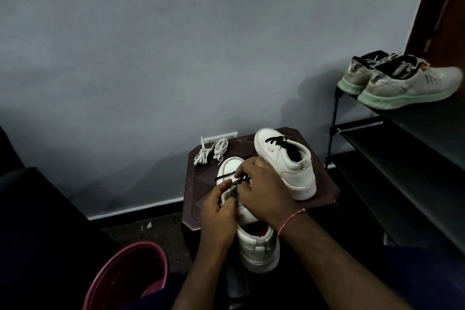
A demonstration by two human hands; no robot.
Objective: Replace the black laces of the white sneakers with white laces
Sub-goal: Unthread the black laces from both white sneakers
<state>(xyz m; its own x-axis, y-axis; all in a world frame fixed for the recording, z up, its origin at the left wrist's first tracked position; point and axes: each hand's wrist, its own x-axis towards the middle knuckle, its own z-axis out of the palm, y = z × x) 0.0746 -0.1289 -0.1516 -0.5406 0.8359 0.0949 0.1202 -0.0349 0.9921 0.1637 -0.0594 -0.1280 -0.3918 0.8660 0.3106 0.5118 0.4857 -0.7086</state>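
Head view, the only one supplied.

Location of work: the near sneaker [258, 246] lies at lower centre of the frame, on the front edge of a dark stool [324, 191]. Its heel overhangs toward the person. Its long axis runs up and down the frame, toe pointing away toward the wall.

Grip, left: the left hand [219, 216] comes in from the lower left. Its thumb and fingers are closed on the sneaker's upper at the tongue, steadying the shoe.

Grip, right: the right hand [263, 190] crosses over the shoe from the lower right, wrist bent and knuckles up. Its fingertips appear pinched on the black lace [225, 175] at the eyelet rows. The exact contact is partly hidden by the fingers.

Governing relation: the free run of lace lies crosswise to the shoe's axis and leaves the pinch toward frame left. The right hand is on it, so a pull is judged to go up and away from the eyelets while the left hand holds the shoe down.

Progress: judged early. The far sneaker [289, 166], upper right on the stool, is fully laced in black. The white laces [211, 151] lie bundled at the stool's upper left corner, clear of both hands and nearer the left.

Risk: the overhanging heel could tip if the left hand lets go.
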